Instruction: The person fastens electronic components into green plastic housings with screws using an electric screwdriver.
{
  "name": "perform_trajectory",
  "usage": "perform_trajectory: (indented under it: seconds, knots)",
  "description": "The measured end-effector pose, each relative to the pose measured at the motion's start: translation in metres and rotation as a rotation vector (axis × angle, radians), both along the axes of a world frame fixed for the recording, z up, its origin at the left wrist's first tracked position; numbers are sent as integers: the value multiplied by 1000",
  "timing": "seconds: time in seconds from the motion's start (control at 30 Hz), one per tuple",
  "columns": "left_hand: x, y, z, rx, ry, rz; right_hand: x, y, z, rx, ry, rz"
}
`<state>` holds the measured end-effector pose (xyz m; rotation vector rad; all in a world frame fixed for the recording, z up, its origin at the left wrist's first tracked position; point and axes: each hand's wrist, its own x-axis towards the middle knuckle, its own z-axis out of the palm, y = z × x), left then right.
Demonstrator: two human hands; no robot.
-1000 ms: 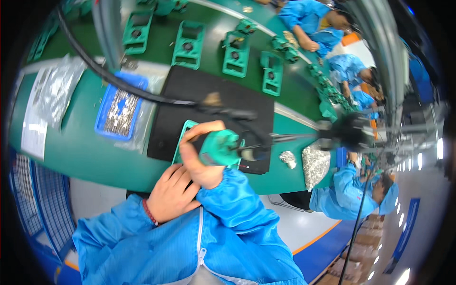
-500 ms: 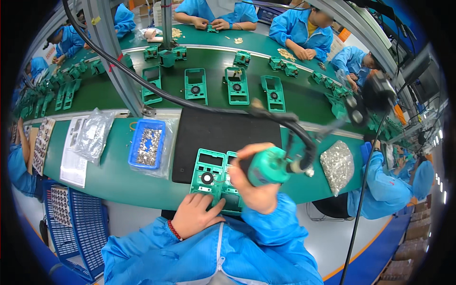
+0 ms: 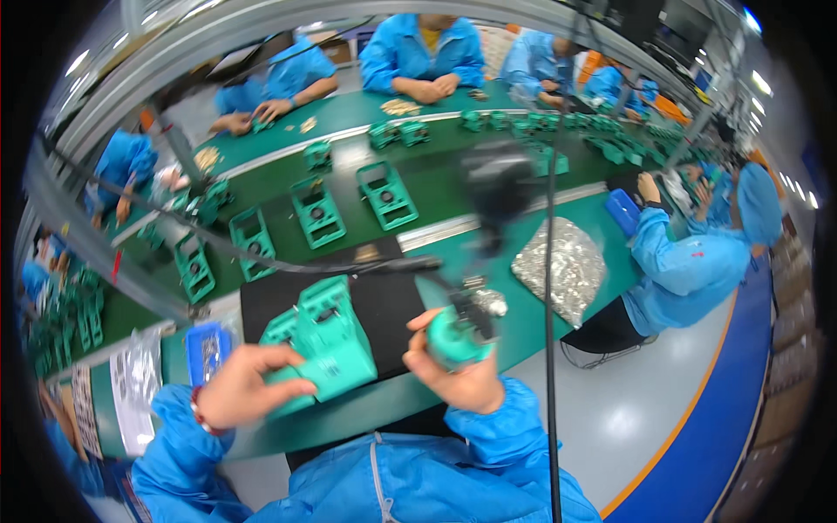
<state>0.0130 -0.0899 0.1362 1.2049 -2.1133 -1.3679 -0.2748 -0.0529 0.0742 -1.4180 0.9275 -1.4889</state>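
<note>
Thumb and fingers of my left hand (image 3: 248, 383) close on the edge of a green plastic housing (image 3: 340, 362), tilted over the black mat (image 3: 397, 301) with its smooth side partly upward. More green plastic shows behind and below it; motion blur hides whether that is a second housing. My right hand (image 3: 462, 379) is wrapped round a green electric screwdriver (image 3: 455, 338), held upright to the right of the housing. A dark cord rises from the tool's top, and its tip is hidden beneath the hand.
A blue box (image 3: 220, 349) of small metal parts stands left of the mat. To the right lies a clear bag (image 3: 562, 270) of metal pieces. Several green housings (image 3: 318, 213) lie on the dark green strip beyond. A black cable (image 3: 549, 349) hangs at right; co-workers sit around.
My left hand has gone from resting on the flat housings to lifting and tilting green plastic. The screwdriver has come lower in my right hand. The whole view has swung to the right.
</note>
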Motion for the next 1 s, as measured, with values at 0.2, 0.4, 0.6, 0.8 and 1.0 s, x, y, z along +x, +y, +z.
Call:
perform_trajectory:
  seconds: [0.2,0.4,0.6,0.8,1.0]
  knots:
    - [-68,-126,-19,-387,-145,27,3,0,-25,-173,92,56]
    - [-176,-217,-52,-620,-213,-189,-2,-2,-75,-352,404,-179]
    - [-274,-270,-91,-687,-195,-294,-10,0,-114,-156,503,-230]
    - [-331,-314,-121,-748,-141,-205,-10,0,-117,-156,480,-217]
    - [-358,-332,-129,-809,-345,-76,-15,-1,-118,-162,450,-205]
